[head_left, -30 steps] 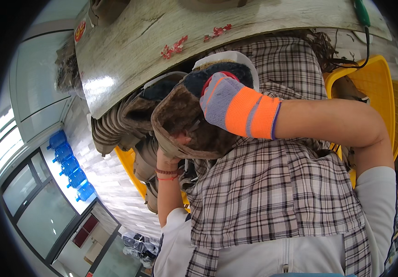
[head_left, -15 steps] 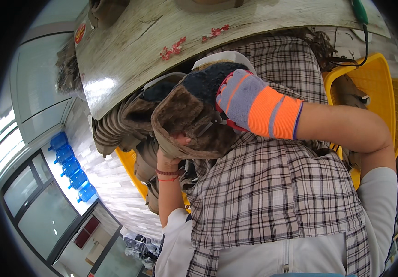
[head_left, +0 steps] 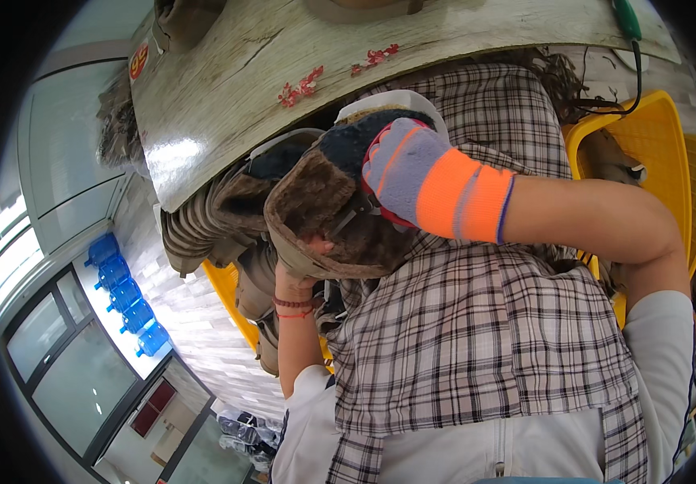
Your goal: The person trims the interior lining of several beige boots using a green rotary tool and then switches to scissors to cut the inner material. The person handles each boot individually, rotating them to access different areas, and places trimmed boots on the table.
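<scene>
Basically, work centers on a brown fur-lined piece (head_left: 309, 187), held over the lap at the near edge of the wood-patterned surface (head_left: 239, 113). Left hand (head_left: 292, 282), bare, clamped on the piece's near-left rim; fingertips show inside the lining, rest of the grip hidden under it. Right hand (head_left: 408, 176), in a gray and orange glove, closed around a red-handled tool (head_left: 397, 217) at the piece's right side; metal part reaches into the lining. Glove covers most of the tool, can't tell if its blades are apart.

Surroundings, all relative to the fur-lined piece: directly left, a stack of similar tan pieces (head_left: 194, 230) crowds it, more hanging below. Left and nearer the body, part of a yellow basket (head_left: 233, 297) shows behind those. Beyond it, the surface with red flower decals (head_left: 303, 86); far right of it, a green-handled tool (head_left: 628, 19) with a black cord (head_left: 640, 77) hanging over the edge. Right of it, past the right forearm, a yellow bin (head_left: 670, 153) with brown items inside. Beneath and to the near side, a checked apron (head_left: 461, 323). Far left, a row of blue water jugs (head_left: 126, 294) along the wall.
</scene>
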`<state>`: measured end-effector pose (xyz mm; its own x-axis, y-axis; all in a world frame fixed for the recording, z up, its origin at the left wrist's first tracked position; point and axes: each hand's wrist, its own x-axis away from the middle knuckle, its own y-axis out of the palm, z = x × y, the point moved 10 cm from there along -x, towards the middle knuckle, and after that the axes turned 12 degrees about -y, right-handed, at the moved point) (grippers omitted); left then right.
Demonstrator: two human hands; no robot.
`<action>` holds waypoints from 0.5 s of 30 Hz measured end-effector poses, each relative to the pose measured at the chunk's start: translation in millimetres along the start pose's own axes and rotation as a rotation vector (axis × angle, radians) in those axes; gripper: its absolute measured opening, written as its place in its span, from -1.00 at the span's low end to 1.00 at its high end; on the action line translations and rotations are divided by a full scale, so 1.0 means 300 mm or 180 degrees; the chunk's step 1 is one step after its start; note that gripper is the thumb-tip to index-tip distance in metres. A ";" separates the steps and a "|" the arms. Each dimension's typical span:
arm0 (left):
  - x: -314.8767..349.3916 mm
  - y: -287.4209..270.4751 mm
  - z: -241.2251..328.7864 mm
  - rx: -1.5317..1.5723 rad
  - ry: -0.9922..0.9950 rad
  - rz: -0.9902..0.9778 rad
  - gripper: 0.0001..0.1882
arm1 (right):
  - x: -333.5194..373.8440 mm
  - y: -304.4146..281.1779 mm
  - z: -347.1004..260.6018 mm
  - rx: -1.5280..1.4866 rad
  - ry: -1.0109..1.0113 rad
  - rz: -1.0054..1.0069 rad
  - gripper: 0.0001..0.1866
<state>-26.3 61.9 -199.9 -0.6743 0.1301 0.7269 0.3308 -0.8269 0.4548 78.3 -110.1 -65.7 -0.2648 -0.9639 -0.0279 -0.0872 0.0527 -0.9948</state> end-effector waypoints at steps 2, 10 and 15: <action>0.000 -0.037 -0.010 0.0107 -0.0075 0.0080 -0.48 | -0.012 0.008 -0.012 0.0122 -0.0040 -0.0197 -0.83; -0.001 0.006 0.025 -0.0273 0.0237 -0.0224 -0.59 | -0.030 0.009 -0.045 -0.0082 -0.0147 -0.0299 -0.89; 0.000 0.047 0.027 0.0029 0.0087 -0.0242 -0.53 | -0.014 0.030 -0.006 0.0234 0.0063 -0.0465 -0.91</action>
<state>-16.3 54.9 -189.3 -0.7154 0.1772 0.6759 0.2839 -0.8102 0.5128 77.1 -105.1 -74.3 -0.2733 -0.9546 0.1189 -0.0558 -0.1076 -0.9926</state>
